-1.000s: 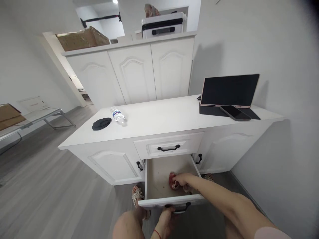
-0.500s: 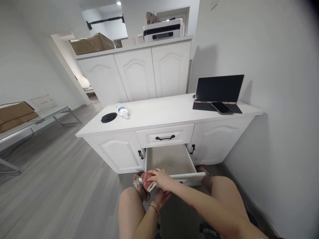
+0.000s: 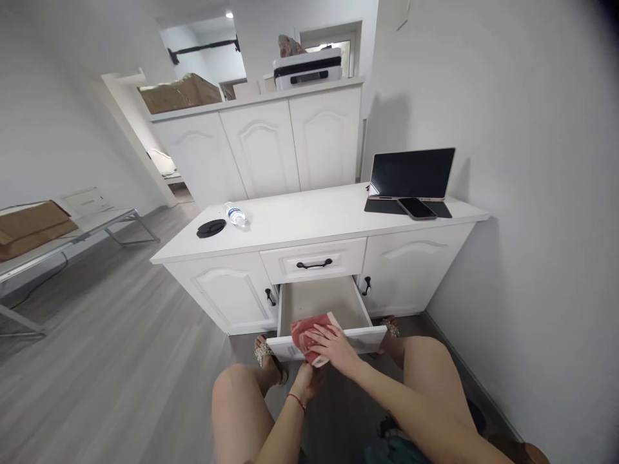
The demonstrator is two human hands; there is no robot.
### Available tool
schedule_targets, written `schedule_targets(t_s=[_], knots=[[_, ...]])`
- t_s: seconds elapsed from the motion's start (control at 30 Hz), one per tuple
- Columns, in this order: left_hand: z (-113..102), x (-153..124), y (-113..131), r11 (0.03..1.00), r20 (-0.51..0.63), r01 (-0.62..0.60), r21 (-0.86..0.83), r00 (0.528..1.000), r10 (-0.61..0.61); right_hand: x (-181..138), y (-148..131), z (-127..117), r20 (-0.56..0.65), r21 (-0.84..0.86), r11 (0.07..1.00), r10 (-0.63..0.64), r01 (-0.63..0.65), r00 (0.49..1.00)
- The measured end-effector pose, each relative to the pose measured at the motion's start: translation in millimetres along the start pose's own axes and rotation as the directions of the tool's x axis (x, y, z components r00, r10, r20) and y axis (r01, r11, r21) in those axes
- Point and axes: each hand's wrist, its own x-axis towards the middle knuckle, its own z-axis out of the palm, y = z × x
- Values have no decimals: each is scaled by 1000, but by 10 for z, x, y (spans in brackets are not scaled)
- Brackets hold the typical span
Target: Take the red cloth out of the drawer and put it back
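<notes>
A low white cabinet has its lower middle drawer (image 3: 323,301) pulled open. My right hand (image 3: 333,348) lies on a red cloth (image 3: 309,330) spread over the drawer's front edge, fingers pressed onto it. My left hand (image 3: 307,379) reaches up under the drawer front, its fingers mostly hidden behind the front panel and the cloth. The drawer's pale inside shows nothing else in it. My bare knees are in the foreground on either side.
On the cabinet top (image 3: 309,222) lie a water bottle (image 3: 235,213), a black round lid (image 3: 211,227), a tablet on a stand (image 3: 411,174) and a phone (image 3: 416,208). A taller white cabinet (image 3: 261,145) stands behind. A folding table with cardboard (image 3: 33,229) is at left.
My right hand has brought the red cloth from inside the drawer up onto its front edge, where it now lies spread wider. The view has pulled back from the cabinet.
</notes>
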Motion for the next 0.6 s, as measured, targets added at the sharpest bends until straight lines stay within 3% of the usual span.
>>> schedule_targets(t_s=[0.23, 0.3, 0.37, 0.47, 0.6], knots=[[154, 23, -137, 999, -165, -25, -35, 986, 19, -687, 476, -133, -221, -245, 969, -26, -30, 975], [195, 2, -142, 999, -201, -32, -19, 979, 27, -816, 495, -173, -232, -235, 965, 59, -114, 971], [218, -12, -124, 1000, -219, -21, 6, 975, 22, -911, 445, -209, -183, -197, 945, 228, -262, 956], [226, -16, -81, 999, -229, -1, 37, 973, 10, -996, 302, -211, -95, -130, 851, 501, -510, 860], [220, -9, -50, 999, -226, 10, 50, 974, 2, -1018, 150, -21, -164, 36, 670, 736, -742, 657]])
